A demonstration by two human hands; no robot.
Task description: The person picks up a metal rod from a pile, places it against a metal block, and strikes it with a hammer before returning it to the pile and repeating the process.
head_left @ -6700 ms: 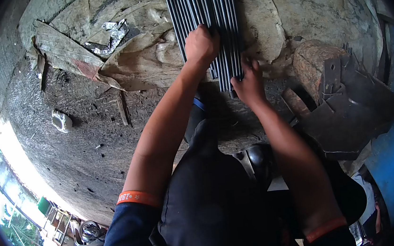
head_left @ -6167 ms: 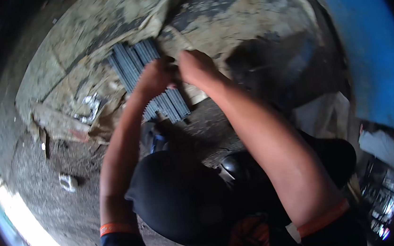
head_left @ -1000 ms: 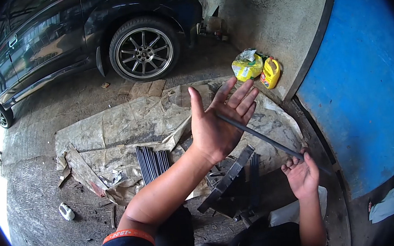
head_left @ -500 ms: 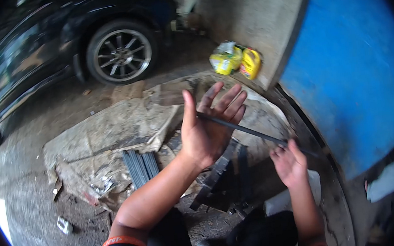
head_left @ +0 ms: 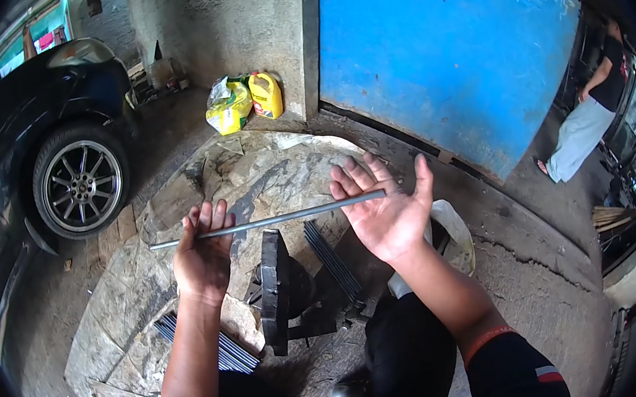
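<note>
A thin grey metal rod [head_left: 282, 219] lies nearly level across both upturned palms. My left hand [head_left: 203, 259] supports its left part, with the thumb over the rod and the fingers slightly curled behind it. My right hand [head_left: 389, 218] is open, fingers and thumb spread, with the rod's right end resting on the palm. Below and between my hands is a dark metal block or stand [head_left: 274, 294]. A bundle of dark rods [head_left: 331, 258] leans to its right. More rods [head_left: 209, 343] lie in a bundle below my left forearm.
A dirty sheet [head_left: 136, 292] covers the floor. The dark car's wheel [head_left: 80, 179] is at left. A yellow bag [head_left: 229, 107] and yellow jug [head_left: 266, 96] stand by the wall. A blue panel [head_left: 442, 56] rises behind, a white sack [head_left: 456, 239] sits at right; another person [head_left: 583, 127] stands far right.
The view has swung right. My right hand has risen and come forward, opening palm up under the rod's end. My left hand sits lower, and the rod lies closer to level.
</note>
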